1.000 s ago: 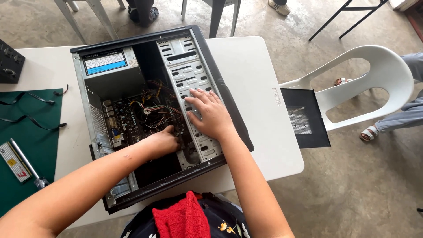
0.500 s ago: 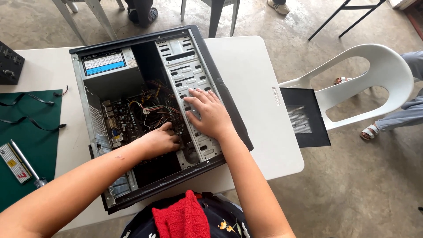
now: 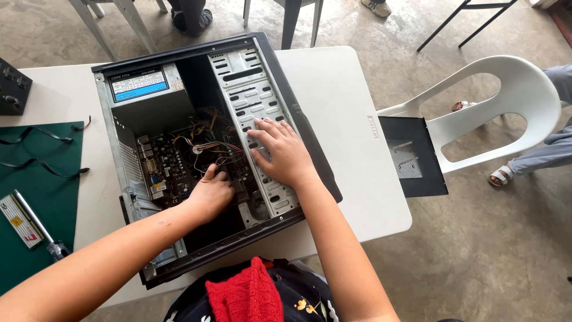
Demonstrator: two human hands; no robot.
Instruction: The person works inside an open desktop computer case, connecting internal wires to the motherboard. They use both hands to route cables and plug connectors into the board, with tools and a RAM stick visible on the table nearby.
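Note:
An open desktop computer case (image 3: 298,122) lies on its side on a white table (image 3: 339,113), its motherboard (image 3: 167,164) and coloured cables (image 3: 205,143) exposed. My left hand (image 3: 208,194) reaches down inside the case among the cables, fingers curled over something I cannot make out. My right hand (image 3: 280,149) rests flat on the perforated metal drive cage (image 3: 250,89), fingers spread. The grey power supply (image 3: 143,95) sits in the far left corner of the case.
A green mat (image 3: 36,197) with black cable ties, a screwdriver (image 3: 39,229) and a memory stick (image 3: 18,220) lies left. A black side panel (image 3: 414,158) rests on a white plastic chair (image 3: 506,113) at right. Another person's legs and sandalled foot (image 3: 503,176) show at far right.
My left hand has shifted slightly deeper and lower among the cables inside the case. My right hand stays on the drive cage.

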